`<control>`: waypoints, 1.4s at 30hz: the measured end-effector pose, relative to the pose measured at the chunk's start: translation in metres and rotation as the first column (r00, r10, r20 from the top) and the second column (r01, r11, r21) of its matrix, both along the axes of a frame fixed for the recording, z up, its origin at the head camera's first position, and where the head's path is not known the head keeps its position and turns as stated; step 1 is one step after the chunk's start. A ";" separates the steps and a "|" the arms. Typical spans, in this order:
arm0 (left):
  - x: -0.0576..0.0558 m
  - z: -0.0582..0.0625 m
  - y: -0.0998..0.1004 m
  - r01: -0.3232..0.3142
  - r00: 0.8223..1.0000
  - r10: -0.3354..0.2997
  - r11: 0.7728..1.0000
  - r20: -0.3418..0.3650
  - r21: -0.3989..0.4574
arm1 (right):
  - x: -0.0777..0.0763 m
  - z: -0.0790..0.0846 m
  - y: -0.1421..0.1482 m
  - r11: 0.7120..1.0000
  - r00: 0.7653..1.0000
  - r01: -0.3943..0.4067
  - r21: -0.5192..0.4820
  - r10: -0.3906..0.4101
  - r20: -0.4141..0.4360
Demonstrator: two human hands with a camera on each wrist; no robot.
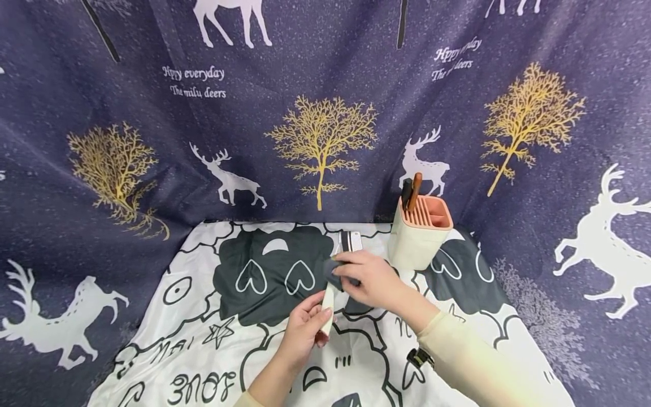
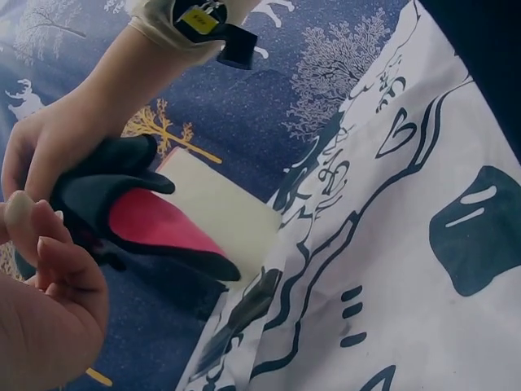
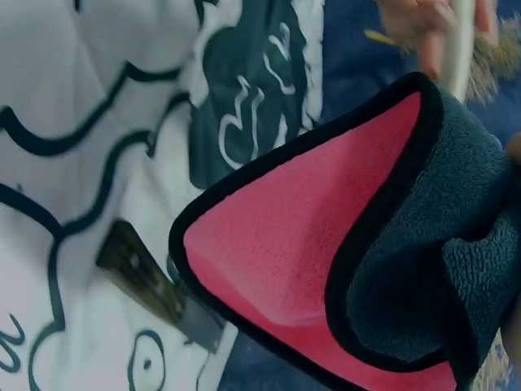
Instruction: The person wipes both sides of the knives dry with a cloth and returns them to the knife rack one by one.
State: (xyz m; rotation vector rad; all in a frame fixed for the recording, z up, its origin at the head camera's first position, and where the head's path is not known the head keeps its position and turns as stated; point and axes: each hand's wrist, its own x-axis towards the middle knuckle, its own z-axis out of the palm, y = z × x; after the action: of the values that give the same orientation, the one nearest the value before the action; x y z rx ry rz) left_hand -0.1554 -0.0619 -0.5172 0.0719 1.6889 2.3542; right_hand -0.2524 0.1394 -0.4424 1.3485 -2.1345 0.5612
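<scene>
My left hand point(image 1: 307, 323) grips a slim cream handle point(image 1: 328, 310), held slanting up and away over the tabletop. Its far end runs into a folded cloth point(image 3: 269, 236), dark grey outside and pink inside with a black edge, which hides what the handle belongs to. My right hand point(image 1: 373, 281) holds this cloth bunched between thumb and fingers. In the left wrist view the cloth hangs from the right hand point(image 2: 49, 142) with its pink side showing. Below it lies a knife with a brown handle point(image 3: 142, 273), its blade partly covered by the cloth in this view.
A cream knife block point(image 1: 414, 243) with a peach slotted top stands at the back right, holding a black and a brown handle. Behind the hands lies a shiny flat blade point(image 1: 355, 240) with a dark stripe. A patterned white sheet point(image 1: 203, 339) covers the table; a dark-blue curtain point(image 1: 325, 68) hangs behind.
</scene>
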 end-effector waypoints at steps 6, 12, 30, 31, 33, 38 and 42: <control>0.004 -0.004 -0.001 -0.019 1.000 0.019 1.000 -0.014 0.002 | 0.012 -0.014 -0.009 0.999 0.999 -0.004 0.042 0.002 0.050; 0.007 -0.006 -0.004 0.009 0.999 -0.008 1.000 -0.042 0.023 | 0.007 -0.012 -0.008 0.999 0.991 0.025 0.042 -0.031 0.132; 0.014 0.003 -0.007 0.109 0.989 -0.107 0.994 -0.098 0.010 | -0.025 0.001 0.015 0.985 0.968 0.123 0.121 -0.146 0.205; 0.014 0.004 -0.008 0.111 0.990 -0.110 0.994 -0.093 0.010 | -0.027 0.002 0.017 0.985 0.968 0.123 0.122 -0.146 0.205; 0.014 0.003 -0.008 0.111 0.991 -0.110 0.994 -0.081 0.006 | -0.030 0.003 0.020 0.985 0.967 0.122 0.119 -0.145 0.209; 0.015 0.001 -0.008 0.099 0.995 -0.099 0.995 -0.013 0.005 | -0.036 0.003 0.029 0.974 0.949 0.196 0.114 -0.218 0.227; 0.015 -0.001 -0.009 0.063 0.997 -0.063 0.998 0.040 0.004 | -0.037 0.009 0.034 0.960 0.932 0.270 0.070 -0.279 0.233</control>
State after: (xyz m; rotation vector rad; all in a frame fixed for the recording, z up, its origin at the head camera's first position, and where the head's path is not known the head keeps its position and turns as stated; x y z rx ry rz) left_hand -0.1408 -0.0711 -0.5182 0.0769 1.6408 2.2974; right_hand -0.2894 0.1736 -0.4338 1.0148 -2.4885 0.5976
